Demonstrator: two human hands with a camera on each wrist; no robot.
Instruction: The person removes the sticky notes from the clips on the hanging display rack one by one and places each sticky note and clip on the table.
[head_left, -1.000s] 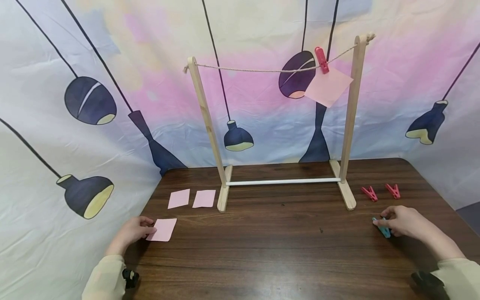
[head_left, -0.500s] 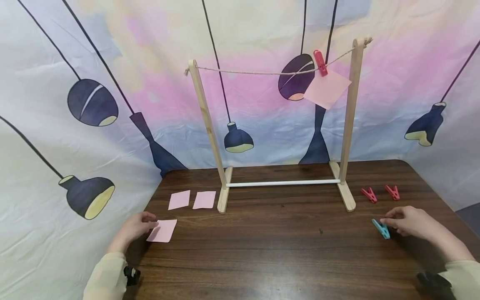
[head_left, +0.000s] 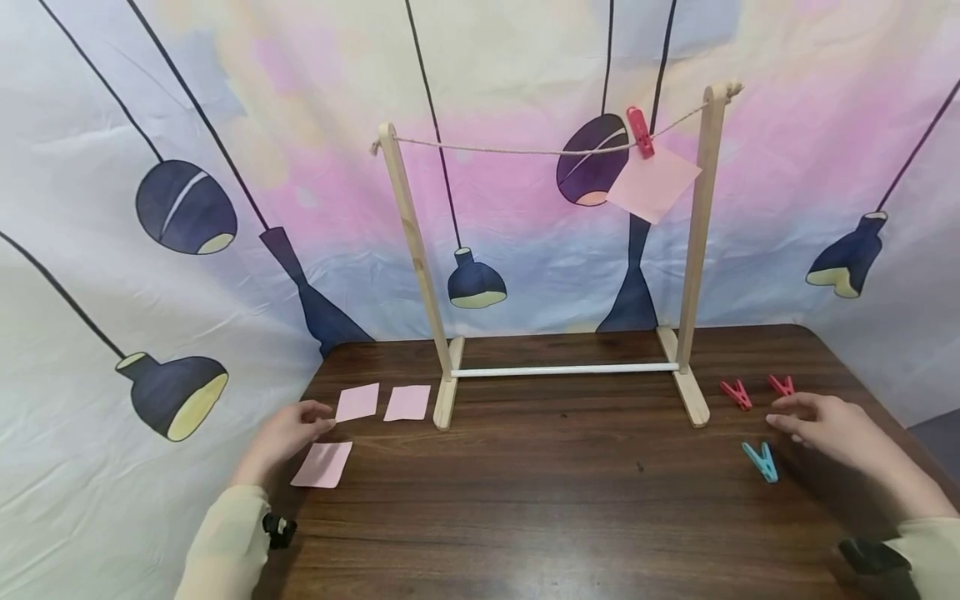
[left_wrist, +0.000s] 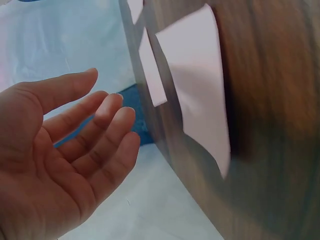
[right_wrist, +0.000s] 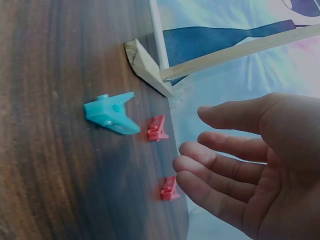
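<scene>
My left hand [head_left: 288, 437] hovers over the table's left side with loosely bent fingers and nothing in them. Just below it lies a pink paper square [head_left: 322, 465], its edge curling up in the left wrist view. Two more pink squares lie behind, one by the fingertips [left_wrist: 129, 112] in the head view. My right hand [head_left: 832, 429], also holding nothing, floats above the right side. A blue clothespin [head_left: 761, 462] lies in front of it on the table. Beyond are two red clothespins, one [head_left: 737, 394] fully visible, the other [head_left: 782, 384] partly behind the hand.
A wooden stand [head_left: 693, 250] with a white crossbar [head_left: 562, 369] occupies the table's back. From its sagging rope [head_left: 510, 151] a red clothespin [head_left: 641, 132] holds a pink square [head_left: 654, 185]. A lamp-patterned cloth [head_left: 337, 167] hangs behind the brown table [head_left: 525, 500].
My right hand has let go of the blue clothespin, leaving it on the table, and moved back. My left hand has come off the nearest pink square and shifted back and right.
</scene>
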